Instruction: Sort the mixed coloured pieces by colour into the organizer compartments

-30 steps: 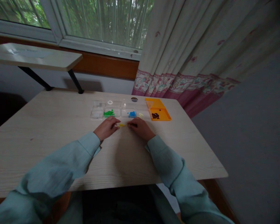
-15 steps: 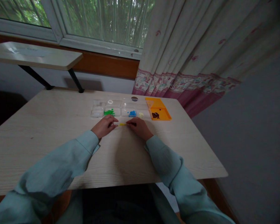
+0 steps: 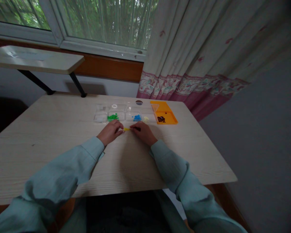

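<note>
Yellow piece in hand, apparently unfinished: pinching it with right hand, left hand's grip unclear, leaving green bits and blue bits boxed.

I can't read any words or numbers here. Going by the clock from the middle, the shelf at 10 o'clock has a pale patch, too blurry to read. The window frame at 11 o'clock has tiny marks by its right end, too small to read. I can read nothing on the yellow bit at 8 o'clock or the orange box at 3 o'clock.
</note>
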A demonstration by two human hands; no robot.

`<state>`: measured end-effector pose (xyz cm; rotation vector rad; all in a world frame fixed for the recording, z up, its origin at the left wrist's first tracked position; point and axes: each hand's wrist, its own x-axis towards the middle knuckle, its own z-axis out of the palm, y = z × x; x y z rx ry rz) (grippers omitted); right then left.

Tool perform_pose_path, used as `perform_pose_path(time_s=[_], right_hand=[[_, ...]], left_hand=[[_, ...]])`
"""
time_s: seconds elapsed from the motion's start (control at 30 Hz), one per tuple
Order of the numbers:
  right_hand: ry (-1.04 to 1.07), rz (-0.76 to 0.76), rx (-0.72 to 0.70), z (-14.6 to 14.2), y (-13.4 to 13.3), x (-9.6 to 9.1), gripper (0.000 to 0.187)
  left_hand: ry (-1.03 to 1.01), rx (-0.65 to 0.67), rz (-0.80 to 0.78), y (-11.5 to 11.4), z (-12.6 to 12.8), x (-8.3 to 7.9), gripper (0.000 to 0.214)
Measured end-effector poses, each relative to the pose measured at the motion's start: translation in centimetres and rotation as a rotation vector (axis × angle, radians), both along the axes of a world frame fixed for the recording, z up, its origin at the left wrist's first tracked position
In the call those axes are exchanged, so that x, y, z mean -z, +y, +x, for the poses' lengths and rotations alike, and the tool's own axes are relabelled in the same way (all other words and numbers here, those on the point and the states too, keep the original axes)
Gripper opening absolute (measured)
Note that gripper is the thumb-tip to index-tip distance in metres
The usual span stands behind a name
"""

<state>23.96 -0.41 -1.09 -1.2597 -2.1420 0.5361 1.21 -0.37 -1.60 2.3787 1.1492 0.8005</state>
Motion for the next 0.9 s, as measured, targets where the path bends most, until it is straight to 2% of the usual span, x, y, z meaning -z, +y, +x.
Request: perform_pose_path(time_s=[0.23,0.6,0.9], right_hand=[[0.011,-0.014,0.005,0.0,-0.1,-0.1,0.016],[0.002,-0.017,0.021,0.0,-0.1,0.0,0.016],[-0.003,-0.012,0.01,0.2,0.0,0.1,0.016]], left_hand=[[0.005,0.031,-0.031,0.2,-0.1,-0.4,0.015],[0.072,0.034,0.013,0.2,0.7,-0.6,0.012],[0.062,0.048,0.041,0.6,0.5,-0.2,0.018]])
